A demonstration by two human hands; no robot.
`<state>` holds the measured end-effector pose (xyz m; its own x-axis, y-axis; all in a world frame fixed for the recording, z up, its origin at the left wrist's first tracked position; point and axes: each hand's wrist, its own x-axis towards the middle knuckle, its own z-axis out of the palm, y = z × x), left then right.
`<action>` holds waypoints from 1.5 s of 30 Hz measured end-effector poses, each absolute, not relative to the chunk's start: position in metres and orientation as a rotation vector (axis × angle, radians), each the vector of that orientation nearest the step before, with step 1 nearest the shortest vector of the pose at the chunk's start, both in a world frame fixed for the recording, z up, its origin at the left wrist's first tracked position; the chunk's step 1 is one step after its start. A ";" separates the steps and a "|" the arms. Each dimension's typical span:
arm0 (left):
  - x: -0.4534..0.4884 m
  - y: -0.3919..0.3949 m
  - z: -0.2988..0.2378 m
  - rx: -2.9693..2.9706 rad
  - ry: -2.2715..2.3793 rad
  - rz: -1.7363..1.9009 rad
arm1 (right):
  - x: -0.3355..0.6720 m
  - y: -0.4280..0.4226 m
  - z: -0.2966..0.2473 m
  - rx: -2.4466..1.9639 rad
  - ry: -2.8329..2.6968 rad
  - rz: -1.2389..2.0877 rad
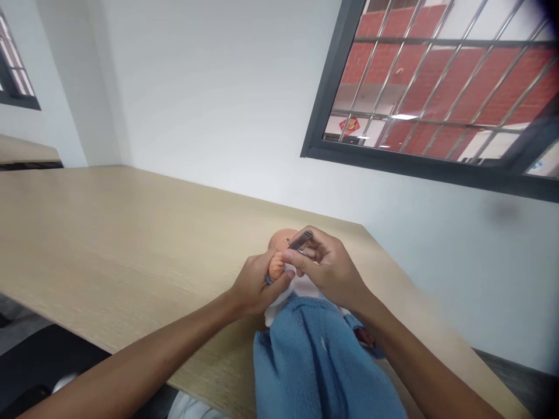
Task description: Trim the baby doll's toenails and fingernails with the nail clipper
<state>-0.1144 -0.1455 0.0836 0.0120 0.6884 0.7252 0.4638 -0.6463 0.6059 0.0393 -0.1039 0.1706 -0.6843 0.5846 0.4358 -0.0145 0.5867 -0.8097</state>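
A baby doll (279,238) lies on its back on the table, its head partly hidden behind my hands. My left hand (255,286) is closed around the doll's small hand (276,266), with the thumb below the little fingers. In my right hand (334,267) is a silver nail clipper (301,240), gripped between thumb and fingers. The clipper is just above and beside the doll's fingers; whether its jaws touch them I cannot tell. A blue towel (323,355) covers the doll's lower body, and white clothing shows at its chest.
The light wooden table (109,233) stretches far to the left along a white wall (209,87). Its right edge runs close beside my right forearm. A barred window (419,87) is set in the wall at upper right. Something black (52,366) stands below the table at lower left.
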 end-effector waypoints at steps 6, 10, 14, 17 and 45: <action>-0.114 -0.149 0.088 2.107 1.194 1.674 | 0.041 -0.104 0.174 -0.408 -2.115 1.096; -0.113 -0.149 0.091 2.124 1.164 1.691 | 0.041 -0.103 0.176 -0.407 -2.120 1.077; -0.113 -0.147 0.088 2.099 1.189 1.683 | 0.040 -0.102 0.172 -0.424 -2.087 1.124; -0.113 -0.146 0.086 2.089 1.187 1.687 | 0.040 -0.102 0.169 -0.445 -2.067 1.142; -0.117 -0.145 0.084 2.142 1.166 1.683 | 0.038 -0.106 0.166 -0.474 -2.083 1.072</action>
<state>-0.1167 -0.1454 0.0840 0.0530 0.6651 0.7448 0.4636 -0.6770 0.5716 0.0382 -0.1064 0.1662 -0.6624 0.6053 0.4414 -0.0073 0.5840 -0.8117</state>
